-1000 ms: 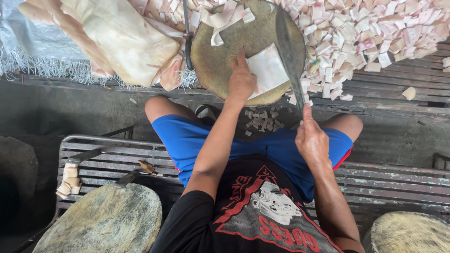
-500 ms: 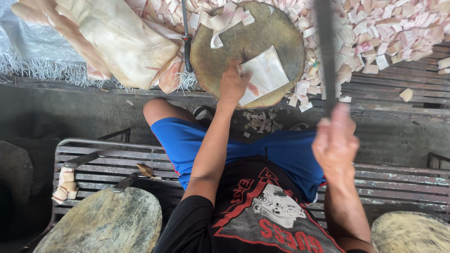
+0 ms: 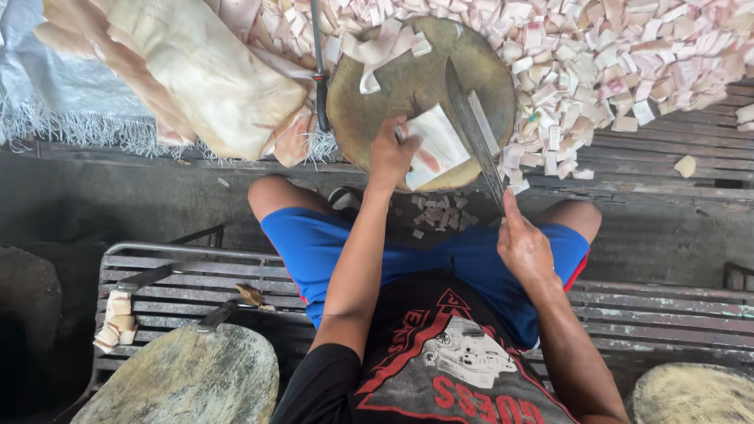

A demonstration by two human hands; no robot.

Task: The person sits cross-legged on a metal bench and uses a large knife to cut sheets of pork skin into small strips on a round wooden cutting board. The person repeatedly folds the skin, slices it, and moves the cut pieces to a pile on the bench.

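Note:
My left hand (image 3: 390,153) presses on a pale flat slab of fat (image 3: 436,144) lying on a round wooden chopping block (image 3: 408,78). My right hand (image 3: 522,245) grips the handle of a long cleaver (image 3: 471,126). Its blade rests down on the slab's right edge, where a thin strip (image 3: 484,119) lies beside it. Several cut strips (image 3: 385,43) sit at the block's far side.
A heap of small cut pieces (image 3: 620,55) spreads right of the block. Large uncut slabs (image 3: 188,78) lie at the left. A second knife (image 3: 318,63) lies by the block's left rim. I sit on a slatted bench (image 3: 652,314) between two other round blocks (image 3: 188,381).
My right hand lifted the cleaver high half a second ago and has now brought it down onto the slab. My left hand stayed on the slab.

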